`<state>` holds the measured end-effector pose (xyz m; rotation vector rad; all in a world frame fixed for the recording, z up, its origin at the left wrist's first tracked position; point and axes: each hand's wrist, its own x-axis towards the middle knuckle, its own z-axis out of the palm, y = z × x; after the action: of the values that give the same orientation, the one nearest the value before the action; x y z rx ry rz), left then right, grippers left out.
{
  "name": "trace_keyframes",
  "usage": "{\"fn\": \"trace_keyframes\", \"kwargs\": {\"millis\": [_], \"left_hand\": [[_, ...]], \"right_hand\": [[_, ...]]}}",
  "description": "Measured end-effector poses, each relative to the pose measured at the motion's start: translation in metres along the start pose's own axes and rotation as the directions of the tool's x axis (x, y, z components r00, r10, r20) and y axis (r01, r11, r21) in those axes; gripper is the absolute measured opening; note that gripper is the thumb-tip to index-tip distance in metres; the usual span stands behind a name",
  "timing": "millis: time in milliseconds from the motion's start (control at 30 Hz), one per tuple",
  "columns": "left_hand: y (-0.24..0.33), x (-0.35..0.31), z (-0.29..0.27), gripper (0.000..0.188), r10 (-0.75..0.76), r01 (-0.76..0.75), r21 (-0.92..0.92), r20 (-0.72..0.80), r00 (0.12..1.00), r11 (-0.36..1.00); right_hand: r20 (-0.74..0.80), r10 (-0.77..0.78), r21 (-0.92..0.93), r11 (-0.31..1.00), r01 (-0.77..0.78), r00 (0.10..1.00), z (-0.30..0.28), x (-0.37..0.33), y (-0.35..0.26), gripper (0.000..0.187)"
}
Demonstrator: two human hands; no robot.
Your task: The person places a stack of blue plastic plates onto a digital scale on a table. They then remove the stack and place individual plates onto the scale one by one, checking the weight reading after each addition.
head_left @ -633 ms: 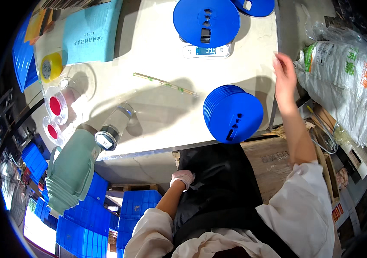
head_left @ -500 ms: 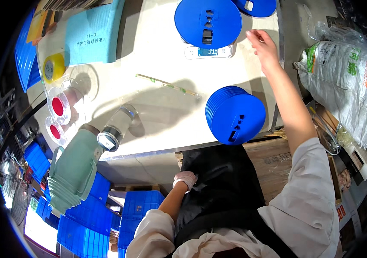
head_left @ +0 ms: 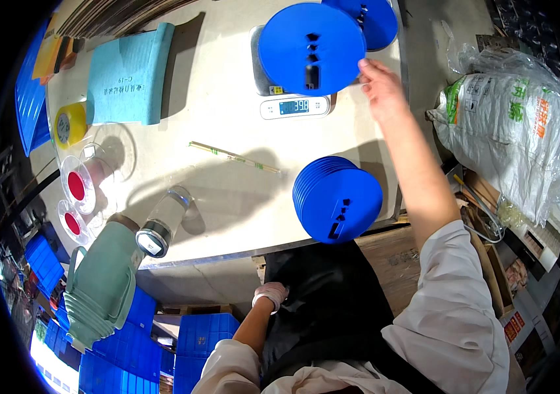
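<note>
My right hand (head_left: 379, 87) is closed on the right rim of a blue round disc (head_left: 342, 49), with the thumb and fingers pinching its edge. Part of the white scale (head_left: 295, 106) lies under that disc; its lit display and the left side of its platform show. Another blue disc (head_left: 383, 26) is just behind, partly covered. Nearer me, a stack of blue discs (head_left: 349, 207) rests at the table's front edge. My left hand (head_left: 270, 295), in a pale glove, is curled against my black apron (head_left: 326, 302); whatever its fingers hold is hidden.
On the table (head_left: 227, 197) are a thin patterned stick (head_left: 234, 156), a glass bottle (head_left: 167, 213), a blue folder (head_left: 125, 79), yellow tape (head_left: 71, 125) and clear spools (head_left: 76, 186). A green jug (head_left: 103, 276) stands by the left edge. A white sack (head_left: 490, 125) is at right.
My right hand has moved left and taken hold of the disc's rim. The disc has shifted right over the scale, baring its platform's left side. My view has shifted too; my left hand stays at the apron.
</note>
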<state>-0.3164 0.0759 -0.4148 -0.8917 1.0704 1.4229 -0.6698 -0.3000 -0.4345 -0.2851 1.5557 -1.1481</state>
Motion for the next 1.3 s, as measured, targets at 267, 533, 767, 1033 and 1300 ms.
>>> {"fn": "trace_keyframes", "kwargs": {"millis": [267,533,767,1033,1300], "left_hand": [[0.003,-0.003,-0.006,0.038,-0.010,0.010,0.016,-0.020,1.000,1.000],[-0.006,0.007,-0.004,0.035,0.019,-0.019,-0.036,0.012,1.000,0.999],[-0.013,0.005,0.001,0.038,0.068,-0.074,-0.078,-0.077,0.995,0.994],[0.047,-0.083,-0.065,0.054,0.137,-0.747,-0.336,-0.860,0.492,0.574],[0.106,-0.087,-0.091,0.069,0.125,-0.799,-0.254,-0.918,0.377,0.544]], "right_hand": [[-0.334,0.079,0.056,0.996,-0.063,0.939,-0.056,0.089,-0.043,0.014],[-0.474,-0.290,-0.205,0.954,0.216,0.831,-0.053,0.078,-0.018,0.023],[0.104,-0.040,-0.501,0.861,0.087,0.994,-0.112,-0.137,0.033,0.015],[0.072,-0.024,-0.777,0.626,0.071,0.997,-0.114,-0.268,0.075,0.050],[-0.068,-0.074,-0.751,0.660,-0.002,0.995,-0.093,-0.285,0.085,0.048]]}}
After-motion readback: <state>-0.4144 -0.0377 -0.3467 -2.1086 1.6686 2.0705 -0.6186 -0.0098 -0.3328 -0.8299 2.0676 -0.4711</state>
